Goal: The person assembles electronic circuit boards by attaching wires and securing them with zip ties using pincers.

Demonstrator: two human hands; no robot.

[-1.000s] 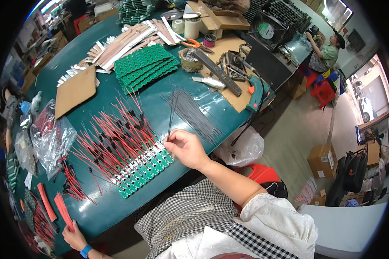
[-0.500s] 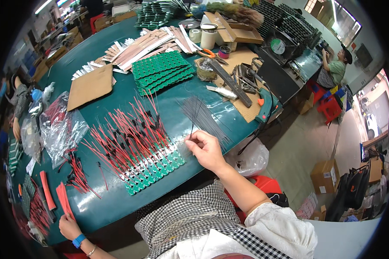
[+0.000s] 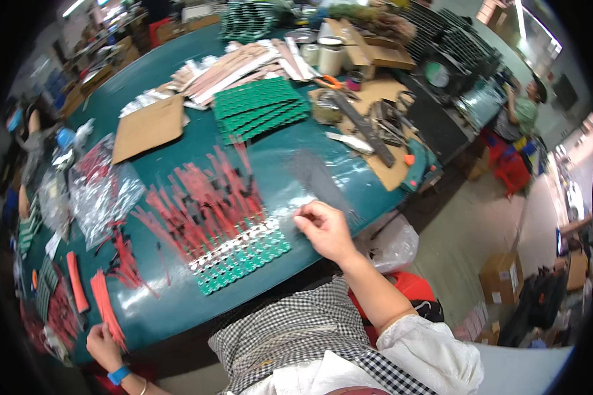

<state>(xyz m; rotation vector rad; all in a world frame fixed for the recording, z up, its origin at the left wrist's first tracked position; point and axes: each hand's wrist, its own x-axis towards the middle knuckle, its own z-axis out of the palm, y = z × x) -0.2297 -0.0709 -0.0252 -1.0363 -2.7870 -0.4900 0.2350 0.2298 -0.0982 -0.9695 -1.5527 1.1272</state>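
Observation:
Near the table's front left edge, my left hand (image 3: 104, 345) has its fingers closed beside the lower end of a bundle of red wires (image 3: 107, 304). Whether a wire is between those fingers is too blurred to tell. My right hand (image 3: 325, 229) is pinched just below a spread of thin black wires (image 3: 315, 172); anything in the pinch is smeared by motion. Left of that hand lies a panel of round green circuit boards (image 3: 247, 268). Rows of red and black wires (image 3: 201, 204) rise from the panel's far part.
Farther back are stacked green board panels (image 3: 260, 108), a cardboard sheet (image 3: 149, 130) and pale strips (image 3: 237, 69). Tools, including a dark metal bar (image 3: 362, 128), lie on cardboard at right. Plastic bags (image 3: 105, 191) and loose red-black wires (image 3: 126, 260) are at left. A person sits at far right.
The whole view has shifted and blurred. My left hand has moved slightly off the red bundle's end. The black wires seen at my right fingertips before no longer show clearly.

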